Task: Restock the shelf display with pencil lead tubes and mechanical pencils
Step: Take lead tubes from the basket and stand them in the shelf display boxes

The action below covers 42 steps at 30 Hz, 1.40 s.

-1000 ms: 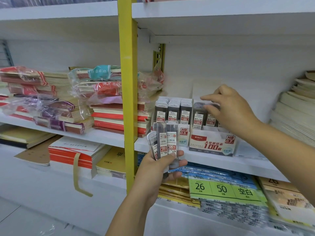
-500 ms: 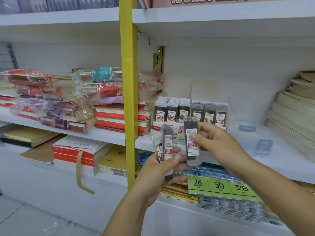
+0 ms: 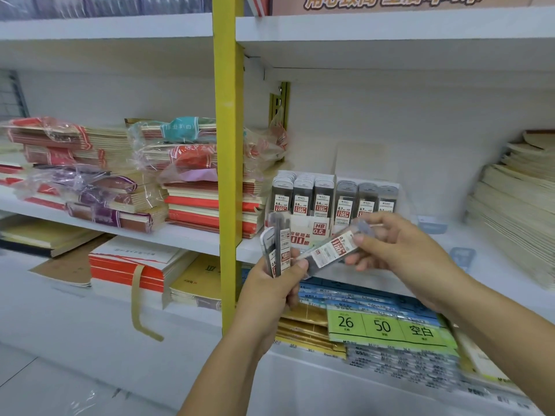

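White shop shelf (image 3: 192, 235) | left hand (image 3: 270, 292) gripping spare tubes (image 3: 277, 250) | right hand (image 3: 399, 250) pinching tilted lead tube (image 3: 327, 253) | advice: upright it, label forward, matching display box (image 3: 365, 202) behind.

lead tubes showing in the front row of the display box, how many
6: three marked 0.5 in the left half, three marked 0.7 in the right half. More stand hidden behind; the hands hold others.

Display box (image 3: 312, 228) sits right of notebook stacks (image 3: 207, 205).
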Tool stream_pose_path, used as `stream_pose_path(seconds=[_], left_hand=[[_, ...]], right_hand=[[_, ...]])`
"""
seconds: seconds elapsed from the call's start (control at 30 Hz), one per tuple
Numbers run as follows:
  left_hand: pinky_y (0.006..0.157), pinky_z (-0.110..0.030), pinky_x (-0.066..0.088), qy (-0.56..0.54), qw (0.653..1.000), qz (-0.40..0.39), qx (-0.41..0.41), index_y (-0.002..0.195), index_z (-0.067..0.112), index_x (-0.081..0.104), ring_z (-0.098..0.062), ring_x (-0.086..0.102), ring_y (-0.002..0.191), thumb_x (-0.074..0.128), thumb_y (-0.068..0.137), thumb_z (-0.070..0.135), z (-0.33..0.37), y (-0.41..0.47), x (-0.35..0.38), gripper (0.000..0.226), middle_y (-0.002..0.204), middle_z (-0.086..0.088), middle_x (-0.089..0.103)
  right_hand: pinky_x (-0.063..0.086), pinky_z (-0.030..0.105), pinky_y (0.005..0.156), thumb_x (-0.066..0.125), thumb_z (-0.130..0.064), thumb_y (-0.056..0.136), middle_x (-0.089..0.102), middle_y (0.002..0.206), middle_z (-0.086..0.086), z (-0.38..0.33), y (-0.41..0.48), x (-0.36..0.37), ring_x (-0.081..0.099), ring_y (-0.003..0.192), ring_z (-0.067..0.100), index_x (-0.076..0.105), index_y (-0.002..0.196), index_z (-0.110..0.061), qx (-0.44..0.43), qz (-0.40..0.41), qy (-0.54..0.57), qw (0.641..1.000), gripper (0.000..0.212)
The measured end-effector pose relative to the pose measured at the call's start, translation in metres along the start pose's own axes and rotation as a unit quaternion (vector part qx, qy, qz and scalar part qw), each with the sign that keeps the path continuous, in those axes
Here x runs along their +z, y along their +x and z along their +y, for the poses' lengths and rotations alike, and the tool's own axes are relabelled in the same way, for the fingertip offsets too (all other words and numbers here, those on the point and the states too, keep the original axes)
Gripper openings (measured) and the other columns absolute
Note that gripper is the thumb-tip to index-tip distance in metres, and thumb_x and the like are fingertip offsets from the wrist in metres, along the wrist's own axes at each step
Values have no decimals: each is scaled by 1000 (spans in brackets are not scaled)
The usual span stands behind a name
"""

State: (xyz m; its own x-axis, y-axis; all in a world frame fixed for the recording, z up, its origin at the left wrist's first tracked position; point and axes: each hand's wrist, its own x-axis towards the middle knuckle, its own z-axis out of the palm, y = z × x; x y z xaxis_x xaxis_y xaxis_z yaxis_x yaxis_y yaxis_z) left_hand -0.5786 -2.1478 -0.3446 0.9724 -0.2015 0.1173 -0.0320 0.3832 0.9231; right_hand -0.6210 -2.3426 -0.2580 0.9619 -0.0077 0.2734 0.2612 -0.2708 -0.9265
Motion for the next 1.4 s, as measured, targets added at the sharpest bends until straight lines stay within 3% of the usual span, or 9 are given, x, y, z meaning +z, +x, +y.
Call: stream_pose_path(seconds=[0.1, 0.2, 0.33, 0.63, 0.87, 0.97, 1.17, 1.3, 1.4], left_hand=[[56, -24, 43, 20, 999, -29, -19, 107, 27, 70, -9, 41, 58, 74, 89, 34, -1, -1, 2, 20, 66, 6, 50], [55, -24, 42, 7, 996, -60, -59, 114, 26, 65, -8, 43, 57, 70, 93, 31, 1, -1, 4, 23, 64, 7, 47], [54, -26, 43, -41, 990, -96, -91, 121, 24, 65, -11, 52, 63, 62, 93, 15, 3, -1, 3, 30, 71, 2, 55], [69, -28, 61, -24, 988, -146, -54, 133, 24, 53, -23, 72, 108, 55, 101, 23, 8, -6, 0, 32, 118, -4, 75], [73, -33, 62, -52, 981, -175, -57, 134, 25, 52, -28, 70, 112, 50, 104, 18, 10, -7, -1, 31, 123, -8, 73], [73, -34, 63, -62, 978, -191, -58, 134, 22, 54, -30, 70, 112, 51, 103, 18, 11, -8, 0, 31, 123, -10, 72], [70, -31, 62, -51, 968, -235, -70, 132, 18, 55, -30, 71, 111, 59, 94, 27, 12, -15, 3, 39, 123, -11, 72], [64, -25, 60, -45, 978, -193, -58, 123, 24, 66, -25, 74, 103, 65, 88, 32, 12, -16, -3, 35, 120, -9, 74], [53, -19, 50, -49, 988, -142, -25, 108, 26, 76, -10, 67, 71, 73, 79, 32, 13, -14, -8, 30, 110, -11, 76]], right_hand=[[54, 28, 56, 61, -33, 88, 74, 87, -12, -24, 9, -18, 69, 68, 7, 49, 99, -35, -123, 133, -152, 972, 16], [51, 21, 62, 63, -28, 91, 74, 84, -8, -54, 30, -42, 69, 70, 1, 45, 87, -47, -206, 164, -206, 943, 26], [42, 14, 59, 67, -23, 89, 66, 83, -20, -56, 62, -47, 61, 66, -12, 46, 91, -41, -184, 125, -366, 904, 27], [53, 26, 68, 70, -22, 86, 58, 96, -11, -39, 96, -26, 60, 81, 7, 57, 94, -34, -148, 43, -423, 893, 18], [39, 24, 73, 64, -33, 90, 47, 99, -6, -21, 90, -23, 49, 86, 11, 65, 119, -27, -163, 126, -520, 829, 29], [39, 13, 66, 56, -35, 91, 53, 92, -15, -22, 65, -11, 51, 77, 3, 64, 116, -33, -226, 143, -436, 860, 26], [53, 19, 72, 70, -23, 86, 65, 97, -9, -14, 26, 24, 61, 83, 10, 61, 120, -38, -119, -61, -220, 966, 38], [60, 30, 71, 73, -10, 83, 70, 92, 2, -9, 16, 21, 68, 82, 18, 64, 103, -27, -79, 0, -88, 993, 28], [58, 28, 64, 70, -7, 85, 73, 88, 2, -1, 4, 15, 71, 73, 18, 55, 101, -20, -50, 43, -18, 998, 24]])
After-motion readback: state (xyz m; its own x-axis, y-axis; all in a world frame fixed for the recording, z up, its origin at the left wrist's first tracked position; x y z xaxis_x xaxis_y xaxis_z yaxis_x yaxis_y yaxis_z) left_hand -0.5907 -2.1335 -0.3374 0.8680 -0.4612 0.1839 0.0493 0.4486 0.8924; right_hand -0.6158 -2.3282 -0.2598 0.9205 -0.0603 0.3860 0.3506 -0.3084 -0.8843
